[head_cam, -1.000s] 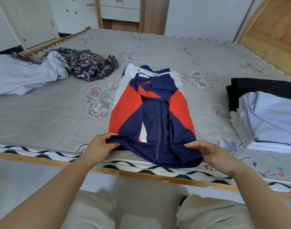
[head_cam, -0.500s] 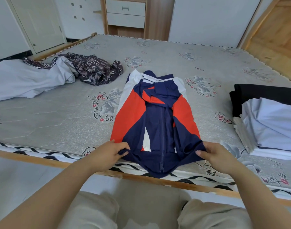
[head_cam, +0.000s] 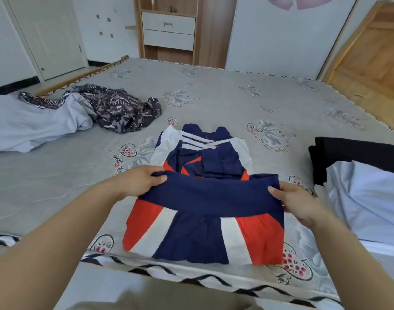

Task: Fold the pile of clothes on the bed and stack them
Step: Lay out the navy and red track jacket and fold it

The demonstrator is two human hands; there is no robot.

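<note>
The jacket (head_cam: 205, 211), in navy, red and white, lies lengthwise on the mattress (head_cam: 213, 97) at the near edge of the bed, collar toward the far side. Its navy hem is lifted and turned back over the body toward the far side. The left hand (head_cam: 137, 182) grips the left end of the hem, fingers (head_cam: 156, 179) curled over the cloth. The right hand (head_cam: 296, 200) grips the right end, its thumb on top of the fabric and the rest of the fingers beneath. At far left lie an unfolded pale garment (head_cam: 30, 128) and a dark patterned garment (head_cam: 117, 110), touching each other. At right is a stack of folded clothes (head_cam: 366, 198), pale items near and a black garment (head_cam: 357, 153) at the far side.
</note>
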